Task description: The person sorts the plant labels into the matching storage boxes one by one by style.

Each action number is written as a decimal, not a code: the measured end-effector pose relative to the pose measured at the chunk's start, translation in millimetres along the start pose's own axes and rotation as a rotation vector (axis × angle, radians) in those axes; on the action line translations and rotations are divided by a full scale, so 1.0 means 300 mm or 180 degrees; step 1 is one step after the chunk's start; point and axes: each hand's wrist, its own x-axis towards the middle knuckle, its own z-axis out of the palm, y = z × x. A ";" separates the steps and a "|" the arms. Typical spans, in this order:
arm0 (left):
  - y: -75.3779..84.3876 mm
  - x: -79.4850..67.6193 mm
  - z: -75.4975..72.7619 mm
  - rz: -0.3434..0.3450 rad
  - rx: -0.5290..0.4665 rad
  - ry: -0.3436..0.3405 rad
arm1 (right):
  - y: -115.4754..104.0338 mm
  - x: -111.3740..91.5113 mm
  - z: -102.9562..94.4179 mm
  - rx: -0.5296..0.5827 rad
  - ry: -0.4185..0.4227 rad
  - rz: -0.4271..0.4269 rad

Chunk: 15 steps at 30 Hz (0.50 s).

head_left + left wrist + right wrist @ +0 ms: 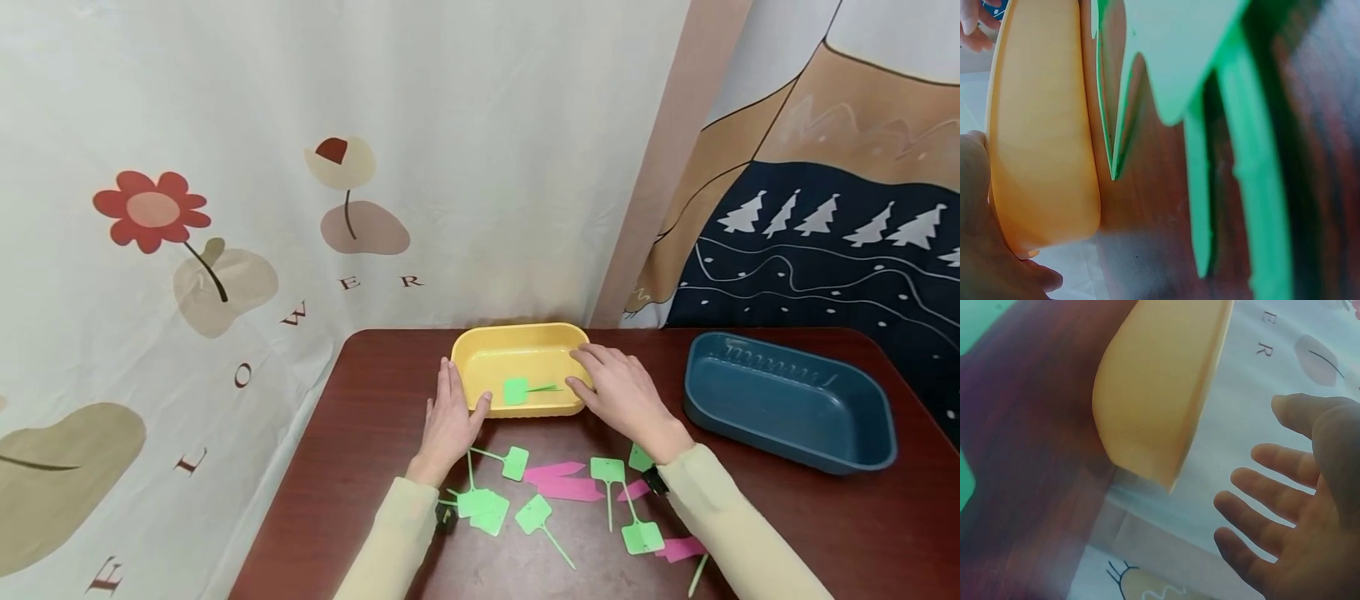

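Ideally, light, even pressure at both ends would suit the yellow tub [480, 367], which sits between the two hands' fingers. The left hand [448, 417] lies along one end, fingers fairly straight; the right hand [618, 387] is relaxed and spread, seemingly gripping nothing. Keeping the tub level should stop the green tag [516, 391], between those fingers, from sliding.

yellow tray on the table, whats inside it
Inside the yellow tray lies a green tag head with several thin stems pointing right. Anything stacked beneath that head is covered, and the right hand hides part of the tray's right end.
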 end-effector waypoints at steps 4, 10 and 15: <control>-0.002 0.001 -0.001 0.0020 0.0000 0.0011 | 0.011 -0.043 -0.014 0.0038 0.0024 0.0060; -0.002 0.004 0.000 0.0027 -0.0003 0.0013 | 0.030 -0.095 -0.039 0.0112 0.0088 0.0165; 0.002 0.005 0.000 0.0031 -0.0029 0.0026 | 0.039 -0.135 -0.055 0.0089 -0.0010 0.0194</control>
